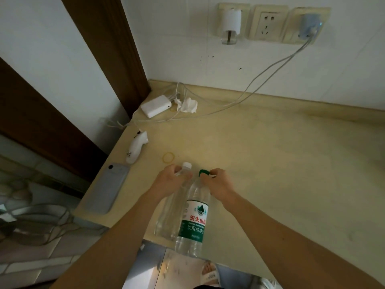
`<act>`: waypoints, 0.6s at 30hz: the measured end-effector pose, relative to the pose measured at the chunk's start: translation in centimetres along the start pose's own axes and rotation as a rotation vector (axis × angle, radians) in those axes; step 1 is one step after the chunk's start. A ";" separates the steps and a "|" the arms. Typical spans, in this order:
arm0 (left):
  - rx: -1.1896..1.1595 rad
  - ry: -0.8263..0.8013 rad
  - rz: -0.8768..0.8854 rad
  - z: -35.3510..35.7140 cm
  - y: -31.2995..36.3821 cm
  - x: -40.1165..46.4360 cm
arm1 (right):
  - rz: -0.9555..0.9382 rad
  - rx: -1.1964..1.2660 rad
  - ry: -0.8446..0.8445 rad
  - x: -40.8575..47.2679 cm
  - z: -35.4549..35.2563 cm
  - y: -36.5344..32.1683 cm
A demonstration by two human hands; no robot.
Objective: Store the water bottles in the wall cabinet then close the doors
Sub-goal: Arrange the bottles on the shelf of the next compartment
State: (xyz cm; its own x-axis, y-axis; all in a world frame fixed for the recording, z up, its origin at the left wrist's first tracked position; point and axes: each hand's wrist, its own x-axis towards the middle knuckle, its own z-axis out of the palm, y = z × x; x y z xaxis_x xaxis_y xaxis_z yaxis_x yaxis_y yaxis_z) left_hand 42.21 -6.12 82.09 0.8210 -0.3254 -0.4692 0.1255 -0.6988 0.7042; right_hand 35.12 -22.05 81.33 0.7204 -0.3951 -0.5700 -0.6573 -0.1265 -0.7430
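Far left, a flat grey phone (pixel 107 187) lies at the left edge of the counter (pixel 270 163), a smooth pale-yellow slab. Beyond it rests a white, curved plastic handle-shaped device (pixel 135 150), and further back a white rectangular charger (pixel 156 105) with thin cables, beside crumpled tissue (pixel 188 105). A yellow rubber band (pixel 168 157) lies flat near the bottles.

The left hand (pixel 168 181) has its fingers curled round the neck of the clear bottle (pixel 169 211), a smooth, unlabelled transparent plastic cylinder with a white cap. Just beside it and touching or nearly so, the right hand (pixel 217 184) grips the neck of the labelled bottle (pixel 194 217), clear ribbed plastic with a green-and-white wrap and a green cap.

Both bottles are near the counter's front edge, long axes running away from the person, caps pointing toward the wall, bases nearest the camera. Whether the bases rest on the counter cannot be told.

On the tiled wall, three cream sockets (pixel 267 22) sit in a row; the outer two hold plugs.
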 end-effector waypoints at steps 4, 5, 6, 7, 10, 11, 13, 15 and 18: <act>-0.133 -0.015 -0.026 0.1 0.8 0.3 | 0.024 0.043 0.018 0.7 1.0 -0.3; -0.178 -0.012 -0.038 0.3 1.0 0.3 | 0.044 0.076 0.025 0.8 1.1 -0.3; -0.209 -0.011 -0.044 0.4 1.3 0.2 | 0.068 0.119 0.040 0.8 1.1 -0.2; -0.230 -0.014 -0.042 0.6 1.5 0.2 | 0.091 0.164 0.061 0.8 1.0 0.0; -0.254 -0.032 -0.010 1.2 2.2 0.1 | 0.127 0.270 0.113 0.5 -0.3 0.8; -0.262 -0.035 0.004 1.5 2.5 0.1 | 0.128 0.302 0.116 0.3 -0.9 1.1; -0.280 -0.037 0.034 2.3 3.3 0.0 | 0.115 0.366 0.109 -0.1 -2.3 1.7; -0.272 -0.043 0.071 3.2 4.4 -0.1 | 0.085 0.387 0.113 -0.6 -3.9 2.2; -0.279 -0.049 0.130 4.9 6.4 -0.4 | 0.031 0.387 0.152 -1.2 -6.8 2.9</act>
State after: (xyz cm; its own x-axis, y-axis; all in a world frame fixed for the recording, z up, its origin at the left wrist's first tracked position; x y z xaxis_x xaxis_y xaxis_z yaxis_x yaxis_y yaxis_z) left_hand 39.92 -13.61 84.19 0.8135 -0.4356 -0.3854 0.1746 -0.4493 0.8762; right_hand 30.91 -28.13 82.26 0.6420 -0.5265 -0.5573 -0.5252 0.2276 -0.8200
